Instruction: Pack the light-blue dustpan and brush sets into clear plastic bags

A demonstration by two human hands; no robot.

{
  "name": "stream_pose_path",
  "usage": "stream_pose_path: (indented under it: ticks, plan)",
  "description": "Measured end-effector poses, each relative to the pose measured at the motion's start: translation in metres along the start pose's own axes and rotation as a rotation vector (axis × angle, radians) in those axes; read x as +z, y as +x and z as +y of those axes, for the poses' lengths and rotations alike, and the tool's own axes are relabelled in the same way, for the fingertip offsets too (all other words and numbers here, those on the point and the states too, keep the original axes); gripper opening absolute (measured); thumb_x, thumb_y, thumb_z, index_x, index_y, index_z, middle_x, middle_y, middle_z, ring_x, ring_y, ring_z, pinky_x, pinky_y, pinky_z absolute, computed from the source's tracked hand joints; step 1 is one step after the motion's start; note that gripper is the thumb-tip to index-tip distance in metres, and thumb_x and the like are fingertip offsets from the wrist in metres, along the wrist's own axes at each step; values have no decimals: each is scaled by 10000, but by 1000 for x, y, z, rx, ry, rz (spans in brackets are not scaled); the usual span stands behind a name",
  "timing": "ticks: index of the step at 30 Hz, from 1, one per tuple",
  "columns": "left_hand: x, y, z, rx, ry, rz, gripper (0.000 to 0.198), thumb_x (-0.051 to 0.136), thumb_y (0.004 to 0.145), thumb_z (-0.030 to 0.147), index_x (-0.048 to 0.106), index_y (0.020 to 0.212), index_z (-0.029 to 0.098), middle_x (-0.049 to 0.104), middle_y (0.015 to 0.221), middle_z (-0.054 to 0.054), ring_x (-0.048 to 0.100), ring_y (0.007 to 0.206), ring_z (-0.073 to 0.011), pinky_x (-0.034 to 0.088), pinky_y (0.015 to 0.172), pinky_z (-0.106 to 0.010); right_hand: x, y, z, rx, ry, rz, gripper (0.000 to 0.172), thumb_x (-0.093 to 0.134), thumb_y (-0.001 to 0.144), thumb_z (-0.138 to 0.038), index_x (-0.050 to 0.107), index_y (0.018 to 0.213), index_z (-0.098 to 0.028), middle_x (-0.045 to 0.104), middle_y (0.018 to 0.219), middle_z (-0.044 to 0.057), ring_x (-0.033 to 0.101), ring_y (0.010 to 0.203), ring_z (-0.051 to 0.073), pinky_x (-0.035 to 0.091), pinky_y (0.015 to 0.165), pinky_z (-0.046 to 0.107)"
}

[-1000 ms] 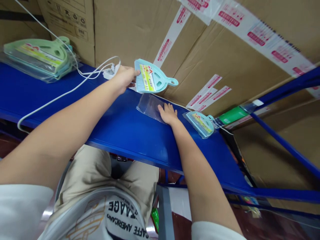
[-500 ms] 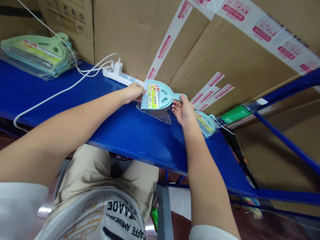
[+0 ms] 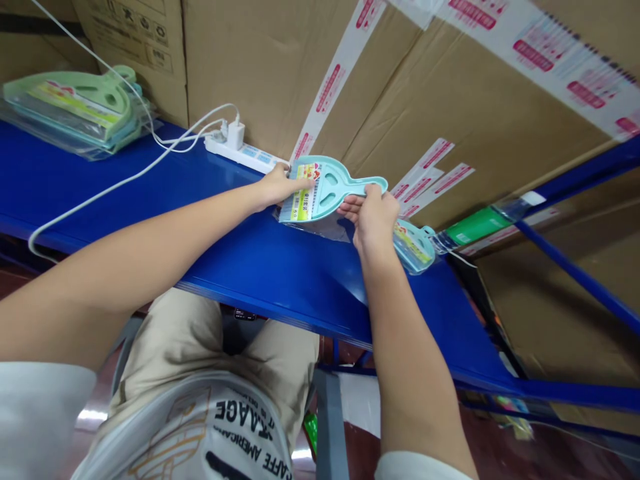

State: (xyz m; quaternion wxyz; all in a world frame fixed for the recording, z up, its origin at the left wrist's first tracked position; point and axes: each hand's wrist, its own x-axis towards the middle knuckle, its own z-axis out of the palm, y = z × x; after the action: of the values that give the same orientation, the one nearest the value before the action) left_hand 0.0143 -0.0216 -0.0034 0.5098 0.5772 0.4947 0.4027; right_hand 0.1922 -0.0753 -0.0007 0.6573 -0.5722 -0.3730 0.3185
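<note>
A light-blue dustpan with a brush and a yellow label (image 3: 331,189) is held above the blue table (image 3: 280,267), its handle pointing right. My left hand (image 3: 283,185) grips its left, bristle end, with fingers over the label. At the handle, my right hand (image 3: 373,210) is closed around the grip from below. Beneath the dustpan lies a clear plastic bag (image 3: 333,229), partly hidden. Just right of my right hand sits another light-blue dustpan set (image 3: 414,247) in plastic.
Green and blue dustpans in bags (image 3: 75,107) lie at the far left. A white power strip (image 3: 245,155) with cables runs along the back, against cardboard boxes (image 3: 260,60). A green-labelled bottle (image 3: 477,227) stands out at the right, by a blue frame bar (image 3: 580,273).
The dustpan has shifted slightly right and its handle shows more. My left thumb has moved onto the label, and my right hand has moved slightly right along with the handle.
</note>
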Motion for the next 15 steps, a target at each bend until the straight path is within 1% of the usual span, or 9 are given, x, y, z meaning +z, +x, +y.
stream_pose_path:
  ticks: [2, 5, 9, 12, 15]
  plan:
    - [1, 2, -1, 44, 43, 40, 855, 896, 673, 310, 511, 1427, 191, 708, 1271, -162, 667, 1208, -344, 530, 967, -396, 2, -2, 1, -24, 5, -24, 116, 571, 959, -352, 540, 1005, -250, 613, 617, -58, 662, 537, 133, 571, 489, 225]
    - [0, 6, -3, 97, 63, 81, 828, 849, 683, 234, 507, 1437, 208, 695, 1286, -134, 649, 1230, -337, 516, 1011, -398, 3, -5, 2, -39, 31, -35, 113, 549, 974, -354, 538, 1016, -249, 624, 638, -57, 673, 559, 122, 576, 517, 215]
    - [-4, 13, -5, 150, 67, 128, 815, 801, 672, 143, 515, 1430, 232, 688, 1283, -118, 611, 1286, -354, 509, 1034, -408, 6, -9, -1, -28, 44, -39, 114, 561, 975, -361, 523, 987, -254, 634, 650, -57, 678, 565, 117, 571, 528, 205]
    - [-10, 15, -4, 157, 87, 160, 823, 773, 667, 89, 511, 1436, 220, 667, 1337, -132, 605, 1295, -354, 503, 1050, -416, 7, -14, -10, -14, 55, 26, 74, 513, 988, -290, 500, 927, -252, 605, 605, -66, 654, 529, 114, 574, 525, 210]
    - [-19, 15, 2, 150, 113, 165, 859, 725, 692, 59, 445, 1501, 130, 623, 1409, -205, 609, 1288, -370, 495, 1066, -448, 8, -23, -27, 31, 75, 96, 171, 417, 1002, -174, 462, 851, -240, 578, 545, -67, 594, 466, 85, 561, 528, 186]
